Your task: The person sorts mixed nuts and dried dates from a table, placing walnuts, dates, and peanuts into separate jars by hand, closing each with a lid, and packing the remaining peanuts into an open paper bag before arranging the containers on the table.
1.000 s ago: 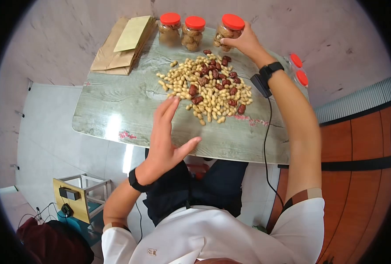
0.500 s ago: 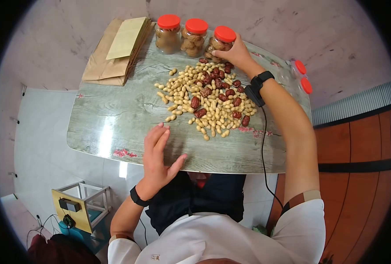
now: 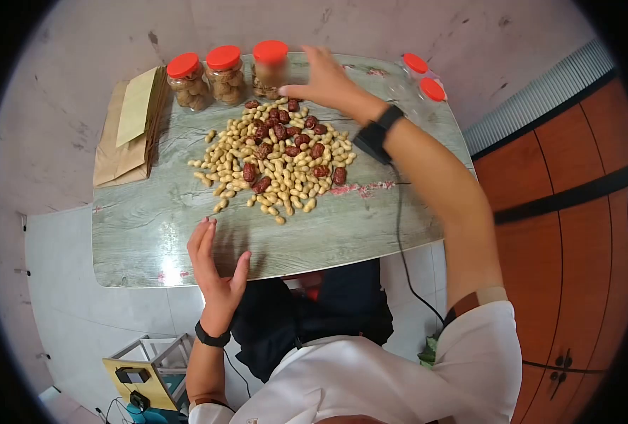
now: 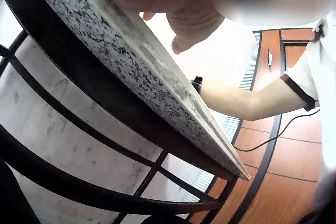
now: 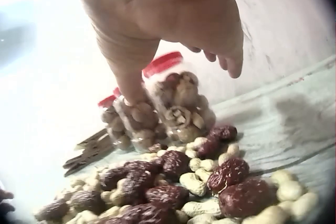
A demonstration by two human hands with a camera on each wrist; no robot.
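Head view, with the heap (image 3: 275, 164) as the middle of our clock: we see the tabletop (image 3: 141, 237) bearing everything; a stack of paper bags (image 3: 131, 134) lies between nine and ten; our right hand (image 3: 328, 83) hangs at one o'clock, thumb and fingers spread apart and wrapped round nothing; our left hand (image 3: 217, 277), likewise spread, is at seven, by the near edge; the nearest jar (image 3: 268, 74) stands upright at twelve, just beside our right thumb, though we cannot tell whether they touch; two more filled jars (image 3: 225, 79) stand between ten and eleven; a pair of red-lidded jars (image 3: 432, 90) sits at two.

We judge the nearest jar most at risk; a careless swing of that thumb towards nine could tip it against its neighbours or down into the heap; the cable (image 3: 399, 219) at four, if dragged inward, could sweep dark red dates (image 3: 280, 132) aside; loose peanuts (image 3: 220, 205) near our left fingertips might roll off if nudged towards six.
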